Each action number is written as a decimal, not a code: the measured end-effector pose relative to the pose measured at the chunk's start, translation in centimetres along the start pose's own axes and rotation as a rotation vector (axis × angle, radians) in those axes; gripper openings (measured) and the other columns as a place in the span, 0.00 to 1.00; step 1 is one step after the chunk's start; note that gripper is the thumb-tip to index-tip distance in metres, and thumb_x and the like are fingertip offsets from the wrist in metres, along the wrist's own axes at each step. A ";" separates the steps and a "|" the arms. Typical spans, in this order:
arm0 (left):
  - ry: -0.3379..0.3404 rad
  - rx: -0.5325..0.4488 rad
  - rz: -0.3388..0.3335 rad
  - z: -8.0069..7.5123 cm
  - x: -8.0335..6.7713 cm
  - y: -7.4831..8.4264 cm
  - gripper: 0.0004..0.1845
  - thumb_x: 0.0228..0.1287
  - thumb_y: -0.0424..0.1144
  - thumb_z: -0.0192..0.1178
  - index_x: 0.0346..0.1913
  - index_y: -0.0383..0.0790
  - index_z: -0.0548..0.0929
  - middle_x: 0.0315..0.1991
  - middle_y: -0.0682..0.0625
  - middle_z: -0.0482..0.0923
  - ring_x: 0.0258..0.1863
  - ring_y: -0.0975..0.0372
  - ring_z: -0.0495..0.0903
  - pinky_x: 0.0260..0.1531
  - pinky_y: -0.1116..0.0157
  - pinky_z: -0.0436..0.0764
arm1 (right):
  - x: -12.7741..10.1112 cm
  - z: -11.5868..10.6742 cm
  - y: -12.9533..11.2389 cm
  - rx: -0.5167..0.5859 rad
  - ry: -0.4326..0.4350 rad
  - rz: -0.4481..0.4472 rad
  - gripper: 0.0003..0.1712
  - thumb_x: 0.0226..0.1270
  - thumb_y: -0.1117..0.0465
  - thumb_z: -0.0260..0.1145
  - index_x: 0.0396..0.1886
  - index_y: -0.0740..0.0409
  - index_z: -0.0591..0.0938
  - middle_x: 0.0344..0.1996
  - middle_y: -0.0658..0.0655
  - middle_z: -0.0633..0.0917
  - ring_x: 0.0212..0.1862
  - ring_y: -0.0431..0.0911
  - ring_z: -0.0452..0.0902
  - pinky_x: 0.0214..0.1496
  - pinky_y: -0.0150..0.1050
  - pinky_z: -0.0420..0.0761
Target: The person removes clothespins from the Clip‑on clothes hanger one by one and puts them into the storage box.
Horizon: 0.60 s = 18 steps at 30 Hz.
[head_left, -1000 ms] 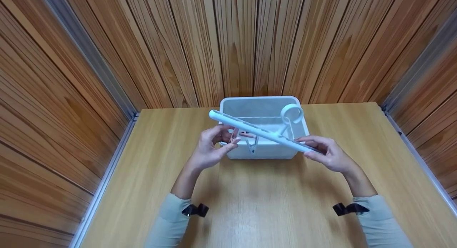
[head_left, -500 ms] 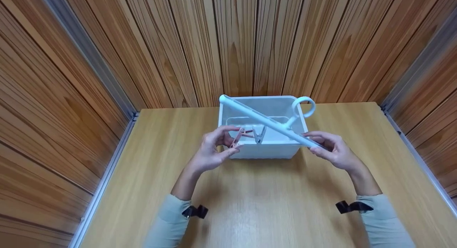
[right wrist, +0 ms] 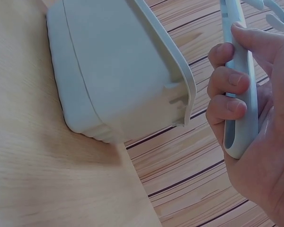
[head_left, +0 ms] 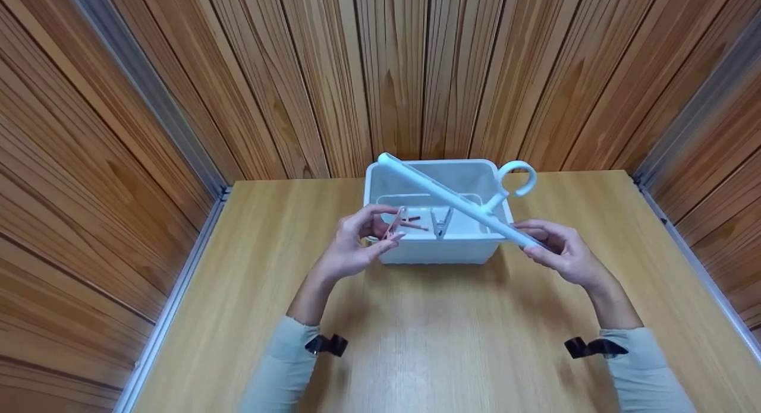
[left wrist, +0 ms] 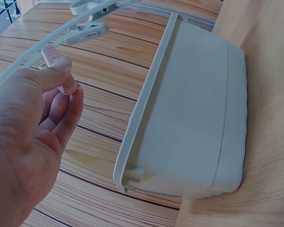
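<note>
In the head view, my left hand (head_left: 357, 240) pinches a pink clothespin (head_left: 392, 224) between thumb and fingers. The same clothespin (left wrist: 51, 56) shows at those fingertips in the left wrist view. My right hand (head_left: 562, 249) grips the lower right end of a light blue hanger (head_left: 443, 192), fingers wrapped round its bar in the right wrist view. The hanger slants over the bin, far end raised to the left, its ring hook (head_left: 517, 166) to the right. Under the bar are a grey clothespin (head_left: 441, 224) and another pink piece (head_left: 414, 224).
A pale plastic bin (head_left: 440, 252) stands at the back of the wooden table (head_left: 410, 330), beneath the hanger. Wood-panelled walls (head_left: 392, 74) rise behind and at both sides, with metal rails (head_left: 172, 318) along the table's sides.
The hanger has shifted right and its far end has swung upward in the view, away from my left hand. My right hand has moved slightly right. My left hand stays nearly in place.
</note>
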<state>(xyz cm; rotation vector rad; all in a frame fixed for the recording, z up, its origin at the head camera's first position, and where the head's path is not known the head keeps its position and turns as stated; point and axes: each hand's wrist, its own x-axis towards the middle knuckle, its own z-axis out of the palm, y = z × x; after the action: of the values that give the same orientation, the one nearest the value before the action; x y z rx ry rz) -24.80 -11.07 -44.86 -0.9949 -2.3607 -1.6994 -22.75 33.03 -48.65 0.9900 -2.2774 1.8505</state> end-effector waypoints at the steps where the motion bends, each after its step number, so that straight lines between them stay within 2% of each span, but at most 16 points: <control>1: 0.000 0.000 -0.007 0.0 0.1 -0.1 0.27 0.71 0.28 0.76 0.70 0.35 0.83 0.41 0.37 0.87 0.41 0.58 0.88 0.50 0.71 0.90 | -0.1 0.0 0.0 0.002 0.003 -0.001 0.28 0.72 0.85 0.58 0.70 0.74 0.81 0.52 0.44 0.95 0.40 0.37 0.83 0.38 0.28 0.83; 9: 0.008 0.008 -0.050 -0.2 0.7 -0.7 0.27 0.70 0.27 0.77 0.69 0.35 0.84 0.43 0.37 0.87 0.41 0.61 0.87 0.51 0.71 0.90 | -0.6 -0.3 0.3 0.018 0.003 -0.017 0.28 0.73 0.87 0.57 0.70 0.75 0.81 0.49 0.43 0.94 0.38 0.33 0.82 0.32 0.28 0.80; 18: 0.019 0.003 -0.113 -0.3 1.4 -1.2 0.27 0.72 0.29 0.76 0.71 0.37 0.84 0.45 0.37 0.86 0.43 0.61 0.85 0.53 0.72 0.88 | -1.6 -0.9 0.3 -0.009 0.056 0.046 0.27 0.73 0.86 0.59 0.69 0.73 0.82 0.49 0.44 0.95 0.39 0.36 0.84 0.37 0.28 0.84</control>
<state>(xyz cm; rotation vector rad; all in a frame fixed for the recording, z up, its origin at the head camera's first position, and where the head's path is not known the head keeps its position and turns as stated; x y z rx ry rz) -26.63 -10.92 -45.15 -0.8559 -2.4507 -1.7330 -21.91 34.54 -49.30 0.8806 -2.2934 1.8583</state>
